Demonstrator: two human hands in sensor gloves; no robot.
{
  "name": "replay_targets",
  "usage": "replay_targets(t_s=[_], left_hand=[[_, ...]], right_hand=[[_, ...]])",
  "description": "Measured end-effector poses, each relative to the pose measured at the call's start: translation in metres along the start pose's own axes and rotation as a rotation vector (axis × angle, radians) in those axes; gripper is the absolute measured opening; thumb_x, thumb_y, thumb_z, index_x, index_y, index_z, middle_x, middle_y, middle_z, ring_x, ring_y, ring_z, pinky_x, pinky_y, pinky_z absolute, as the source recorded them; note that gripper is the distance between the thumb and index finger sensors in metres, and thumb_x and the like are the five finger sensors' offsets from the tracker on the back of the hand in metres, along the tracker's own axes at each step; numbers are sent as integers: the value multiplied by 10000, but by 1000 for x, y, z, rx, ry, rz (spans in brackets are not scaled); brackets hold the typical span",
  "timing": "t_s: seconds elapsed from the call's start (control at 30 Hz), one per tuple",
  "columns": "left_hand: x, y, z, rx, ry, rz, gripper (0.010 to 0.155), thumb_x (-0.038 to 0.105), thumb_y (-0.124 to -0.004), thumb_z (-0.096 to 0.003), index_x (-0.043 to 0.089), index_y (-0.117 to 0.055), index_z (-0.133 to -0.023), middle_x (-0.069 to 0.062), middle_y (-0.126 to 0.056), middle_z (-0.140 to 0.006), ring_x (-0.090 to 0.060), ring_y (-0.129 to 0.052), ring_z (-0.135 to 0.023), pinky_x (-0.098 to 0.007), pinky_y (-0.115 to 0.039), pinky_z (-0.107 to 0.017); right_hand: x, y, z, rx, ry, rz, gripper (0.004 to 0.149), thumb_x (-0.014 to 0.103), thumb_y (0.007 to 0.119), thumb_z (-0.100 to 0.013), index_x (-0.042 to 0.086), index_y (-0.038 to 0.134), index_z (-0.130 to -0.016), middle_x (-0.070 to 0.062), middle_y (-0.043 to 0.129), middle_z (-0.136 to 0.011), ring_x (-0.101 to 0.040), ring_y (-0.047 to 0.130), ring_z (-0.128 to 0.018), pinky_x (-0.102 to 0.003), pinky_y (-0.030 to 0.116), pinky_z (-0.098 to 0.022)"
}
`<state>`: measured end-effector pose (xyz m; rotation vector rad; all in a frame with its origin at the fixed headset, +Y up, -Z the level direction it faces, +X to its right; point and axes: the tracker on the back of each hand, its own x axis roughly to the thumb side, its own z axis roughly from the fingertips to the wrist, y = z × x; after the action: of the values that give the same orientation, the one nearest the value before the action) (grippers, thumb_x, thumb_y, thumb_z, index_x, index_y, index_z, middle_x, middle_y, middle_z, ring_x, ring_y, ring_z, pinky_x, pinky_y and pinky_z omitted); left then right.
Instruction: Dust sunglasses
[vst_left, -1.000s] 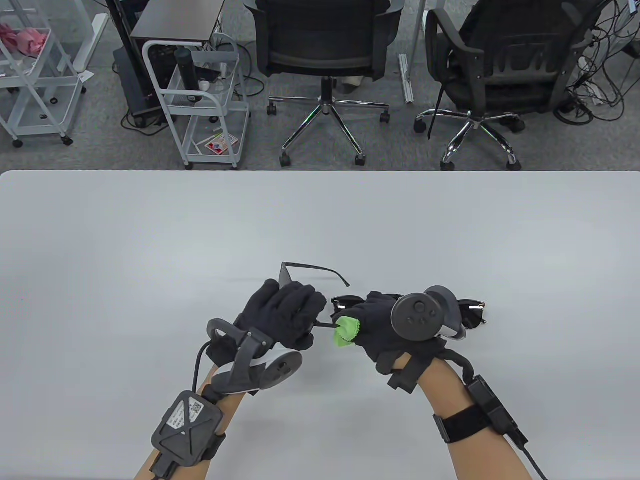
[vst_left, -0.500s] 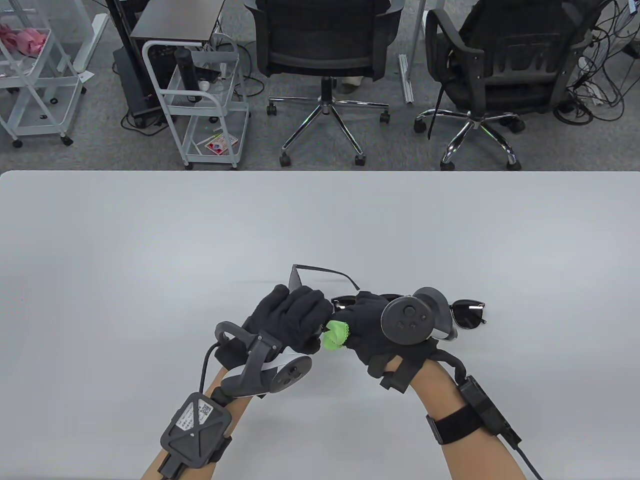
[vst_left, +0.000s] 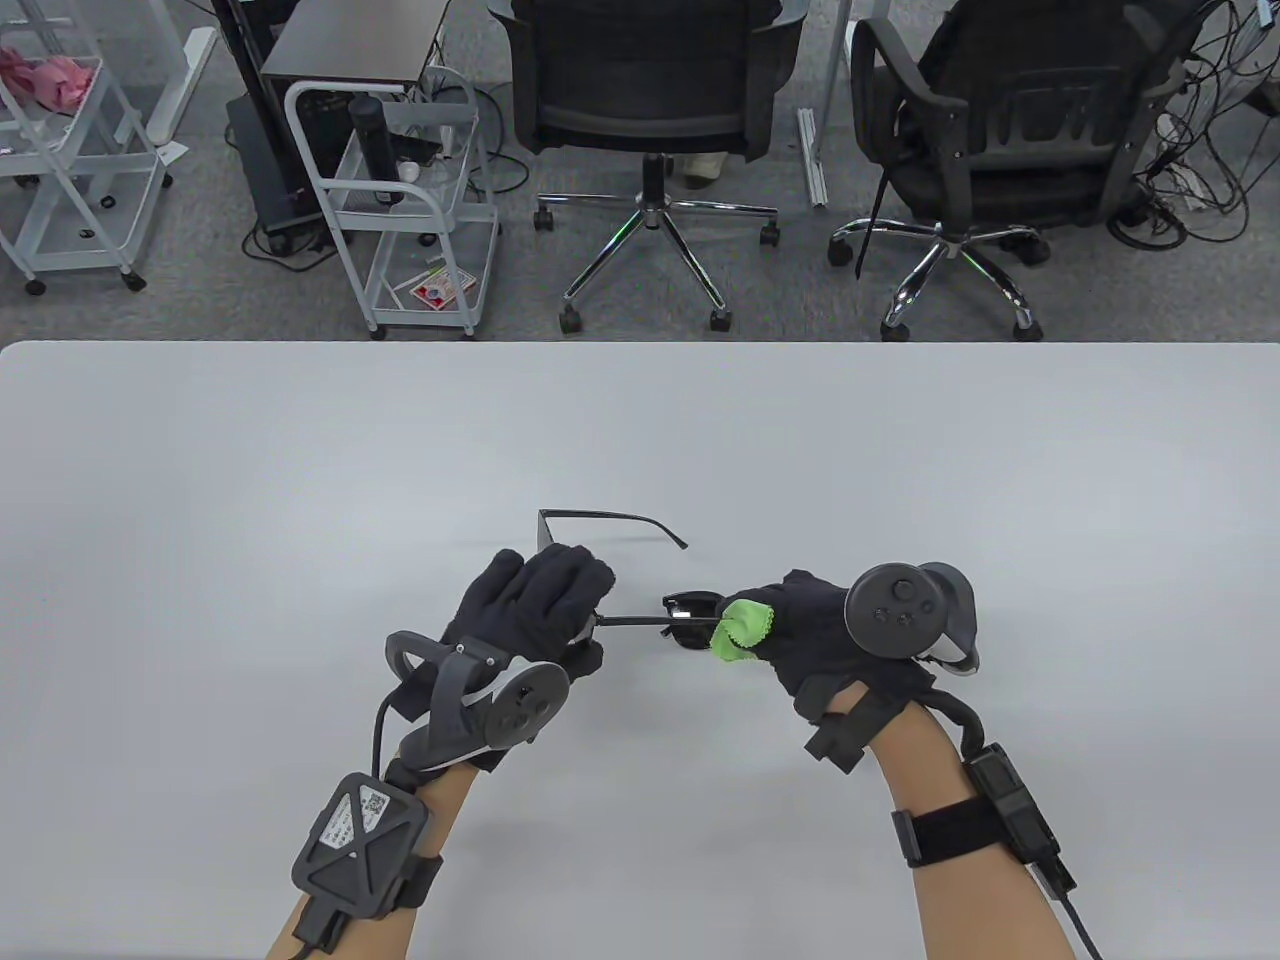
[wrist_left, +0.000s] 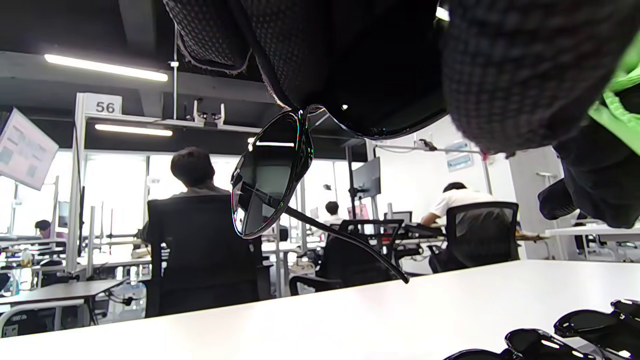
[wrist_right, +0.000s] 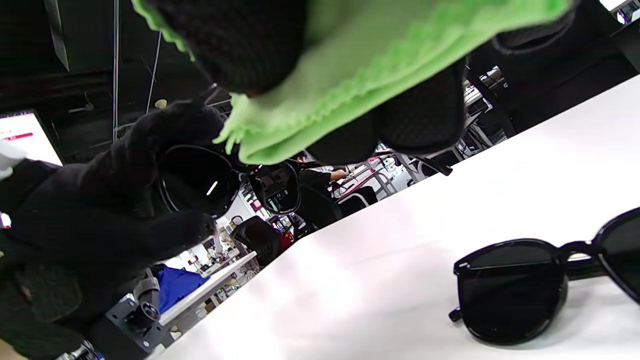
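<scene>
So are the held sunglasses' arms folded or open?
Open: the sunglasses in the left hand have both arms swung out.

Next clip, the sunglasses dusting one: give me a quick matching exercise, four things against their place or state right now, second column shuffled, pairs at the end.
Things:
1. left hand
2. right hand
3. green cloth
4. second pair of sunglasses

States:
A. lying on the white table
B. holds the lifted sunglasses by the frame
C. bunched up, pinched between gloved fingers
D. grips the cloth beside the raised pair

Pairs: 1-B, 2-D, 3-C, 4-A
</scene>
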<state>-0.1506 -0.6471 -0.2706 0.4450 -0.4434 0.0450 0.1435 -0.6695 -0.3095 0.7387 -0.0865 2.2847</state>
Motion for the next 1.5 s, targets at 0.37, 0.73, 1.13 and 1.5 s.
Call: replay_targets(t_s=[0.37,0.73,1.13,1.5], left_hand=[[29,1,1,6,-124,-64,851,634,-941,-220,531,-560,-973,251,-689,-1053,-22,-890,-1002,-375,-698,-787],[19,-3,0,-47,-59,40,869,659,-922,-215,484,-578,-994,220,-714,-1053,-41,-920,-981,-399,-686,-791],[-23,-15,-1,-163,268,471,929,782,-810,-231,346,-611,-1027,143,-871,-951,-100,-1083,-759,-432,-747,-732],[-56,-33,12,-232,614,1024,952,784,-741,-316,188,-578,-1039,38,-901,-892,-138,-1148,-549,-449,-811,-635]], right_hand=[[38,21,-11,94,-106,77,425,348,829,-428,116,934,-768,-79,1036,-653,-332,1025,-591,-695,636,-593],[58,4,1,-137,-153,94,533,362,828,-448,112,807,-917,-108,910,-929,-433,882,-847,-705,602,-607],[93,18,13,-206,-344,592,527,343,857,-427,127,815,-906,-92,916,-922,-391,915,-832,-678,626,-618],[93,79,0,70,-418,837,543,343,879,-400,118,825,-891,-96,928,-906,-378,935,-813,-647,644,-620]])
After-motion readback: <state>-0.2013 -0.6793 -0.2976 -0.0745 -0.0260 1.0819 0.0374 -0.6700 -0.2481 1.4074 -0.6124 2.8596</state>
